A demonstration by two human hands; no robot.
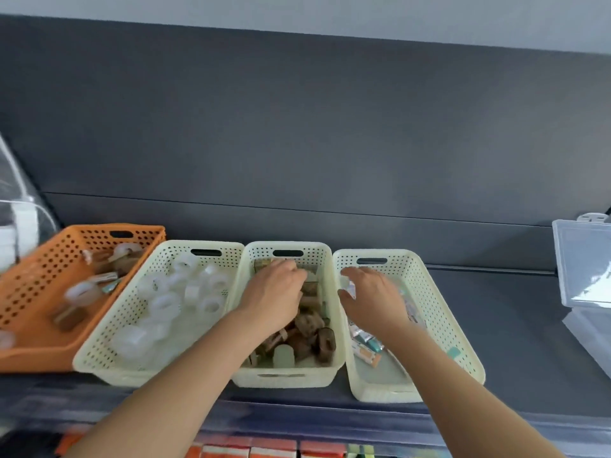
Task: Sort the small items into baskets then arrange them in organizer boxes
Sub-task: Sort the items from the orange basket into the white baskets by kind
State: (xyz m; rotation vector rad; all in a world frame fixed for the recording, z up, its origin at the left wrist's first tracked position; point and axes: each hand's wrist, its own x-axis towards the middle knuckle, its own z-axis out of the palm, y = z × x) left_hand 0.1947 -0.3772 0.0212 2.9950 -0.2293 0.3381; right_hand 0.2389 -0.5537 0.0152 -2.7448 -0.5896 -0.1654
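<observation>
Starting at the bottom edge: a row of orange-red cartons (274,449), cut off and blurred. Two bare hands next. The left hand (274,292) dips into the middle cream perforated plastic basket (284,380), fingers bent down among brown tape rolls (307,325); gripping one or not, I cannot tell. The right hand (373,295) hovers in the right-hand cream basket (463,352), fingers apart over small packets (367,345). Three cream baskets in all, the leftmost cream basket (109,368) holding white tape rolls (165,302), plus one orange perforated basket (33,358), smeared. Open dark tabletop (512,325) rightward, then a clear lidded plastic box (582,259), cropped.
</observation>
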